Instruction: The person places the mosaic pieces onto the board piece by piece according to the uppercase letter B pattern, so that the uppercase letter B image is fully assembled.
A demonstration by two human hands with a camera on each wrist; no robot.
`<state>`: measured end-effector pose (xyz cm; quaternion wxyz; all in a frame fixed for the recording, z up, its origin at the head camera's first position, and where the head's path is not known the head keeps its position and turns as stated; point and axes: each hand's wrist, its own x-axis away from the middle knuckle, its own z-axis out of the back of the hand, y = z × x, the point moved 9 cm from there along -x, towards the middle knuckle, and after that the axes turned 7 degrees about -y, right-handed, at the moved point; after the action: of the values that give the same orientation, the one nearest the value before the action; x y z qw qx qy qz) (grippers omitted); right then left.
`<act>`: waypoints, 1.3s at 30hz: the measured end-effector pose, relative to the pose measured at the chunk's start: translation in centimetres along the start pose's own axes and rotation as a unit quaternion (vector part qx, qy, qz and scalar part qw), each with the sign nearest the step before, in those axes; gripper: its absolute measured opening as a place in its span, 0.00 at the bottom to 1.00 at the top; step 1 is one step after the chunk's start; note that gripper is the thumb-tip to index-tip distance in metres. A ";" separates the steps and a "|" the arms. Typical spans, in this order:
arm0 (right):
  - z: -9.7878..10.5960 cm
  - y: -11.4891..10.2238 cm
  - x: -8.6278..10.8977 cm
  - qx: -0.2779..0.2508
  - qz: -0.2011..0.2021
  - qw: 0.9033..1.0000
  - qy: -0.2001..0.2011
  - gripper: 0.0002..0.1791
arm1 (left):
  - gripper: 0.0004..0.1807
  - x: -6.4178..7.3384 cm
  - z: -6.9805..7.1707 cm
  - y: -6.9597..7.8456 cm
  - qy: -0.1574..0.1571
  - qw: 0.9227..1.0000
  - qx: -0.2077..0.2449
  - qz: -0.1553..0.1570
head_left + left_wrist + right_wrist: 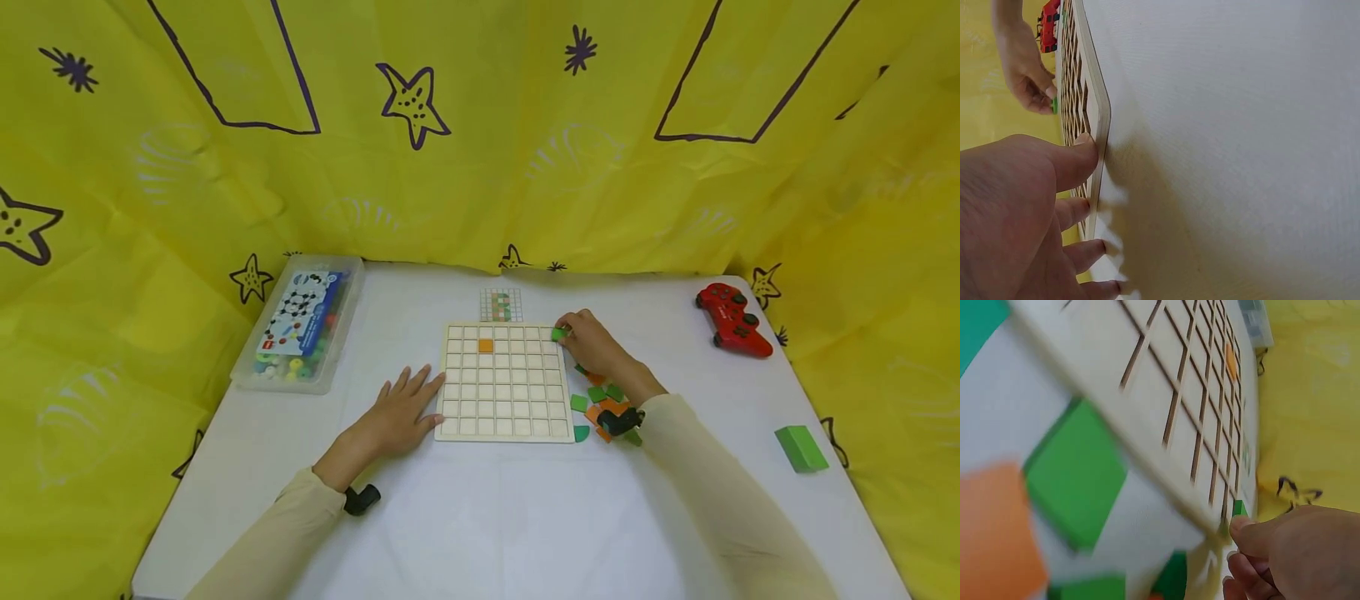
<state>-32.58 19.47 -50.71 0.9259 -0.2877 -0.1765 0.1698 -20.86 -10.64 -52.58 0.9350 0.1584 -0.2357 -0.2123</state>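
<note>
Right hand (592, 343) pinches a part-hidden green tile (558, 334) at the far-right corner of the board (502, 392), one cell filled by an orange tile (486, 346)! Left hand (399, 418), fingers spread, touches the left edge; a label (302, 313) partly obscures coloured pieces (296, 365) in the box (342, 335).

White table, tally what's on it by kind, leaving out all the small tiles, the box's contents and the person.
Grid board: 1
Pattern card: 1
Clear plastic box: 1
Red game controller: 1
Green block: 1
Total: 5
</note>
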 end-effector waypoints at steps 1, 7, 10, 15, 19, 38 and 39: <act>-0.4 -0.7 -0.3 -0.006 0.003 1.000 -0.006 0.17 | 0.38 0.0 0.0 0.0 0.000 1.000 -0.001 0.000; -2.8 -4.2 -2.1 -0.016 0.032 0.999 -0.034 0.17 | 0.39 -0.2 -0.1 -0.2 -0.003 1.000 -0.003 0.006; -4.0 -5.4 -3.0 -0.016 0.049 0.998 -0.047 0.16 | 0.39 -0.1 -0.1 -0.1 -0.004 1.000 -0.002 0.009; -5.0 -6.6 -3.3 -0.023 0.062 0.996 -0.057 0.13 | 0.39 -0.1 -0.1 0.0 -0.003 1.000 0.001 0.006; -5.3 -7.4 -3.2 -0.011 0.075 0.995 -0.057 0.12 | 0.39 0.0 -0.1 0.0 -0.001 1.000 0.003 0.004; -1.5 -4.1 -0.2 -0.026 0.032 0.999 -0.031 0.17 | 0.39 -0.1 0.0 0.0 -0.002 1.000 0.001 0.009; -0.9 -3.4 0.1 -0.033 0.020 0.999 -0.033 0.18 | 0.39 -0.1 0.0 0.0 -0.003 1.000 -0.001 0.010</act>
<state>-31.38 16.42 -49.35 0.9059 -0.3162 -0.2065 0.1915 -20.93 -10.62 -52.68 0.9365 0.1549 -0.2398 -0.2037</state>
